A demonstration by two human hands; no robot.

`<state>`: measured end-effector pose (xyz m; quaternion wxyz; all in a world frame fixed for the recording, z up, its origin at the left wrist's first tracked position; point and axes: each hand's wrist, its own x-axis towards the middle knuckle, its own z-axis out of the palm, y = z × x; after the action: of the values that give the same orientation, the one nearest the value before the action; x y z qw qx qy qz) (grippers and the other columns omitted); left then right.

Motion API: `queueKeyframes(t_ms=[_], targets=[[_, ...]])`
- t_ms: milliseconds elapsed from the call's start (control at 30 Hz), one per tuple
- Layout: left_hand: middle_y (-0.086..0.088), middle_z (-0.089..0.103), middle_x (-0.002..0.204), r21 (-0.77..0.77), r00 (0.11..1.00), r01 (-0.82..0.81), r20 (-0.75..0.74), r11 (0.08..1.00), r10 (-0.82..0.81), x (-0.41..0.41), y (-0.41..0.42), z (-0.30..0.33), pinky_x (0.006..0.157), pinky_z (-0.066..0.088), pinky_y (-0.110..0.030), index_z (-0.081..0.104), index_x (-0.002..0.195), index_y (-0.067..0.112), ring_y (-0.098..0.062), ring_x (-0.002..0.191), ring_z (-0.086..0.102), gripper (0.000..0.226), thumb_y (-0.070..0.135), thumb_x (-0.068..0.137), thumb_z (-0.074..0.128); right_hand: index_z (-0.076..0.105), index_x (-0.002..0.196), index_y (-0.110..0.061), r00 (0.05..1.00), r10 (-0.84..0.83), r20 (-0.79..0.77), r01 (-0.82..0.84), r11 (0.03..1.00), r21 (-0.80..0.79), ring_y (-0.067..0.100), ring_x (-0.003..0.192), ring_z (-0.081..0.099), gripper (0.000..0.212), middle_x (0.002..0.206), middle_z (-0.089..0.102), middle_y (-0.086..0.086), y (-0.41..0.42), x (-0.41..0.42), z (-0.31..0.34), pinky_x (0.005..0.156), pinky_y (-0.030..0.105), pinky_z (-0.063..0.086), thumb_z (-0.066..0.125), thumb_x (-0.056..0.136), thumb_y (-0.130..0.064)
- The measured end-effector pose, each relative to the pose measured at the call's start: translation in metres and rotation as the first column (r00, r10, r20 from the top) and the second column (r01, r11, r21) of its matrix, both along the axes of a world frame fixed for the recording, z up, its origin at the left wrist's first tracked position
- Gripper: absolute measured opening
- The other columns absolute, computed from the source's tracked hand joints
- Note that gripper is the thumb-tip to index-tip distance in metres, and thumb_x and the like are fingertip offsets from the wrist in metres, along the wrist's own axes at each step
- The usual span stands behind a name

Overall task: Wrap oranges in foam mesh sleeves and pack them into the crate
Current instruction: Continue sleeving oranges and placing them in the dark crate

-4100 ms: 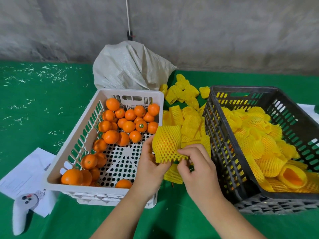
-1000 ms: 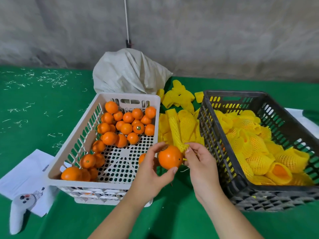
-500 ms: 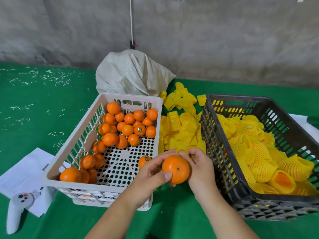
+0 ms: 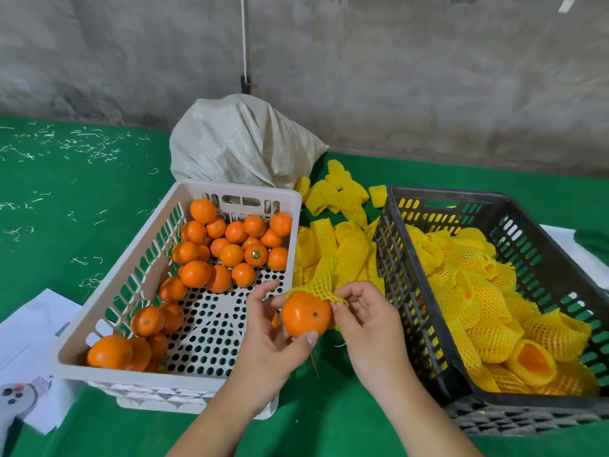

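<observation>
My left hand (image 4: 268, 338) grips a bare orange (image 4: 305, 313) between thumb and fingers, above the green table between the two crates. My right hand (image 4: 365, 319) pinches the edge of a yellow foam mesh sleeve (image 4: 318, 283) whose mouth sits over the top of that orange. The white crate (image 4: 138, 291) on the left holds several loose oranges (image 4: 230, 249). The black crate (image 4: 428, 324) on the right holds several wrapped oranges (image 4: 487, 305). A pile of spare sleeves (image 4: 342, 242) lies between the crates.
A grey woven sack (image 4: 240, 143) stands behind the white crate against the concrete wall. White papers (image 4: 29, 331) and a white controller (image 4: 13, 395) lie at the left front. The green cloth (image 4: 66, 209) carries scattered white shreds at far left.
A sleeve was lifted from the pile and its mouth now covers the top of the orange. Both hands stay close together; the orange has turned a little in my left hand.
</observation>
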<state>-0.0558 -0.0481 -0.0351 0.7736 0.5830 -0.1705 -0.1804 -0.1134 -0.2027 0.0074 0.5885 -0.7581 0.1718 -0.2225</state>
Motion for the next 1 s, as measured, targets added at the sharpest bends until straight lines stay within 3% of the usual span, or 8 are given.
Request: queueKeyframes(t_ms=[133, 200, 300, 500, 633, 733, 833, 1000], targets=[[-0.003, 0.052, 0.148, 0.037, 0.997, -0.004, 0.076, 0.999, 0.001, -0.002, -0.001, 0.002, 0.102, 0.056, -0.038, 0.041, 0.152, 0.044, -0.026, 0.125, 0.065, 0.087, 0.034, 0.078, 0.087, 0.07, 0.1, -0.033, 0.998, -0.015, 0.054, 0.026, 0.977, -0.211, 0.008, 0.094, 0.066, 0.03, 0.1, 0.067, -0.02, 0.009, -0.01, 0.012, 0.083, 0.03, 0.057, 0.069, 0.093, -0.004], [-0.013, 0.061, 0.139, 0.017, 0.996, -0.049, 0.075, 0.999, 0.047, -0.002, -0.003, 0.002, 0.102, 0.057, -0.047, 0.049, 0.144, 0.038, -0.032, 0.12, 0.067, 0.076, 0.031, 0.078, 0.088, 0.072, 0.102, -0.029, 0.994, 0.022, 0.103, 0.019, 0.923, -0.385, 0.006, 0.094, 0.064, 0.024, 0.103, 0.062, -0.022, 0.015, -0.015, 0.019, 0.079, 0.021, 0.053, 0.071, 0.092, -0.007], [-0.011, 0.073, 0.118, -0.054, 0.995, -0.093, 0.043, 0.994, 0.095, -0.004, -0.005, 0.002, 0.089, 0.06, -0.037, 0.05, 0.132, 0.036, -0.031, 0.106, 0.073, 0.063, 0.026, 0.083, 0.088, 0.072, 0.108, -0.023, 0.984, 0.129, 0.126, -0.041, 0.843, -0.537, 0.004, 0.097, 0.06, 0.018, 0.103, 0.059, -0.02, 0.026, -0.019, 0.023, 0.078, 0.018, 0.05, 0.069, 0.093, -0.014], [-0.013, 0.071, 0.11, 0.084, 0.985, 0.153, 0.07, 0.985, -0.159, -0.001, 0.002, -0.005, 0.086, 0.058, -0.045, 0.029, 0.152, 0.049, -0.03, 0.103, 0.07, 0.086, 0.024, 0.089, 0.082, 0.07, 0.111, -0.023, 0.998, 0.034, 0.054, -0.005, 0.89, -0.456, 0.005, 0.102, 0.057, 0.023, 0.108, 0.057, -0.014, 0.022, -0.014, 0.021, 0.088, 0.032, 0.052, 0.066, 0.095, -0.007], [-0.023, 0.062, 0.101, 0.036, 0.999, 0.037, 0.037, 0.999, -0.039, 0.003, 0.0, -0.003, 0.097, 0.053, -0.063, 0.042, 0.154, 0.04, -0.033, 0.092, 0.055, 0.074, 0.019, 0.092, 0.075, 0.072, 0.113, -0.022, 0.998, 0.066, 0.002, -0.055, 0.846, -0.53, 0.007, 0.099, 0.058, 0.022, 0.11, 0.058, -0.011, 0.017, -0.01, 0.03, 0.087, 0.032, 0.053, 0.066, 0.096, -0.009], [-0.034, 0.062, 0.106, -0.011, 0.998, -0.061, 0.029, 0.998, 0.061, 0.001, -0.004, 0.0, 0.082, 0.053, -0.052, 0.057, 0.142, 0.037, -0.033, 0.087, 0.057, 0.06, 0.016, 0.09, 0.076, 0.071, 0.112, -0.022, 0.991, 0.13, -0.023, -0.116, 0.769, -0.628, 0.008, 0.097, 0.056, 0.02, 0.11, 0.058, -0.011, 0.024, -0.019, 0.035, 0.082, 0.03, 0.053, 0.067, 0.096, -0.012], [-0.019, 0.073, 0.096, -0.037, 0.985, -0.174, -0.001, 0.984, 0.174, 0.001, -0.004, 0.001, 0.073, 0.053, -0.046, 0.067, 0.118, 0.042, -0.03, 0.08, 0.061, 0.052, 0.004, 0.083, 0.069, 0.061, 0.117, -0.025, 0.982, 0.175, -0.067, -0.167, 0.656, -0.736, 0.01, 0.105, 0.051, 0.027, 0.113, 0.052, -0.01, 0.046, -0.026, 0.032, 0.084, 0.029, 0.051, 0.066, 0.093, -0.015], [0.001, 0.07, 0.086, -0.045, 0.983, -0.177, -0.061, 0.983, 0.174, 0.0, -0.001, 0.002, 0.058, 0.053, -0.029, 0.063, 0.107, 0.038, -0.018, 0.074, 0.063, 0.034, 0.019, 0.079, 0.061, 0.034, 0.141, -0.038, 0.986, 0.105, -0.129, -0.159, 0.818, -0.552, 0.009, 0.124, 0.044, 0.06, 0.134, 0.034, -0.015, 0.04, -0.024, 0.022, 0.1, 0.028, 0.048, 0.066, 0.092, -0.024]])
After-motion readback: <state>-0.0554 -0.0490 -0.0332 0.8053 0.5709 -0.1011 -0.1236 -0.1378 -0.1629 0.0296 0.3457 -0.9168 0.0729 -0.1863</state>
